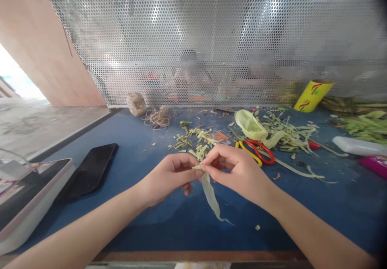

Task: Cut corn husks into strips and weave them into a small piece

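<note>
Pinching a husk strip (211, 196) by its upper end, L hand (165, 175) & R hand (242, 172), thumbs nearly closed to fingertips, meet above mid-tabletop (169, 228), this pc apparently unfinished, w/ folded pcs (206, 136) prob. done just behind & loose strips (292, 135), plus husk cup (250, 125), seemingly unworked twd back R corner.

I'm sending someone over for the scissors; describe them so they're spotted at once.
On the blue table, look past the right hand. There lie the scissors; one red and one yellow handle loop set them apart from the pale strips beside them.
</note>
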Demonstrator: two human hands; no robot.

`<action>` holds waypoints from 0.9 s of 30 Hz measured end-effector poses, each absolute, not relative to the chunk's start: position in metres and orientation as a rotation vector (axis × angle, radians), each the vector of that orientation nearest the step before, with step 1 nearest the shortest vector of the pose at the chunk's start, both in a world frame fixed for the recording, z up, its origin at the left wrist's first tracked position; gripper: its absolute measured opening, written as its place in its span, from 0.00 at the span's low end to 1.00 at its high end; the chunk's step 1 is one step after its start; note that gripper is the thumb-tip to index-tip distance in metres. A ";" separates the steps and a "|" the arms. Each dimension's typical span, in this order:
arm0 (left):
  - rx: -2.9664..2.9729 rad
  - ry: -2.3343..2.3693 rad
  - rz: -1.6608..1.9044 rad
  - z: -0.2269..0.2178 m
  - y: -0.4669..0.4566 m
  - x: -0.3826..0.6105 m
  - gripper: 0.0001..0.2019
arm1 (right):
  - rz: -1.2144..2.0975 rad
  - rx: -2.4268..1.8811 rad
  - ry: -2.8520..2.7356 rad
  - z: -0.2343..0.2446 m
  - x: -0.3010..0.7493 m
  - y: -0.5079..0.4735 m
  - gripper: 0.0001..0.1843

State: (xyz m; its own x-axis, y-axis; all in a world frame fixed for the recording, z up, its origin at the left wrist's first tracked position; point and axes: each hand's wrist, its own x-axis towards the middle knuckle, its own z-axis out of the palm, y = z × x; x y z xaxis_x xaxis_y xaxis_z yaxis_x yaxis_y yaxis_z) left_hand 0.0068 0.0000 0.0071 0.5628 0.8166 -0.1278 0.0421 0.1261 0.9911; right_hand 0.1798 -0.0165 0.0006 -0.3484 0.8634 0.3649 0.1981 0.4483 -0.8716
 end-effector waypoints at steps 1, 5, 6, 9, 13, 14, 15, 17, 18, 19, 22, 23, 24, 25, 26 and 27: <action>1.325 0.798 0.657 0.008 0.000 0.007 0.06 | 0.950 -0.898 -1.809 0.001 0.180 -0.017 0.02; 1.266 0.698 0.629 0.011 0.000 0.006 0.07 | 0.995 -0.883 -1.785 0.004 0.181 -0.020 0.01; 1.252 0.686 0.629 0.011 0.000 0.006 0.08 | 1.007 -0.884 -1.778 0.004 0.181 -0.020 0.01; 1.256 0.704 0.660 0.010 0.001 0.006 0.09 | 1.088 -0.901 -1.745 0.005 0.181 -0.020 0.01; 1.406 0.784 0.716 0.010 0.001 0.006 0.08 | 1.196 -0.910 -1.689 0.005 0.181 -0.016 0.06; 1.446 0.810 0.723 0.011 0.001 0.005 0.08 | 1.209 -0.917 -1.686 0.004 0.181 -0.015 0.07; 1.483 0.835 0.726 0.012 0.001 0.005 0.08 | 1.220 -0.926 -1.687 0.004 0.181 -0.015 0.07; 1.537 0.883 0.724 0.013 0.000 0.005 0.08 | 1.226 -0.938 -1.693 0.003 0.182 -0.014 0.05; 1.550 0.898 0.721 0.014 0.000 0.005 0.08 | 1.220 -0.941 -1.695 0.003 0.182 -0.013 0.05; 1.552 0.909 0.719 0.014 0.000 0.005 0.08 | 1.208 -0.943 -1.696 0.003 0.183 -0.013 0.04; 1.495 0.898 0.732 0.011 0.002 0.005 0.09 | 1.155 -0.950 -1.708 0.002 0.182 -0.013 0.02; 1.461 0.882 0.739 0.009 0.002 0.005 0.09 | 1.136 -0.953 -1.713 0.002 0.182 -0.014 0.02; 1.426 0.865 0.745 0.008 0.002 0.005 0.09 | 1.118 -0.954 -1.717 0.002 0.181 -0.014 0.02; 1.389 0.847 0.744 0.007 0.003 0.005 0.08 | 1.100 -0.952 -1.723 0.002 0.181 -0.014 0.02; 1.350 0.830 0.738 0.007 0.003 0.006 0.08 | 1.084 -0.951 -1.729 0.002 0.181 -0.015 0.01; 1.312 0.815 0.730 0.006 0.003 0.006 0.08 | 1.069 -0.951 -1.732 0.003 0.180 -0.015 0.01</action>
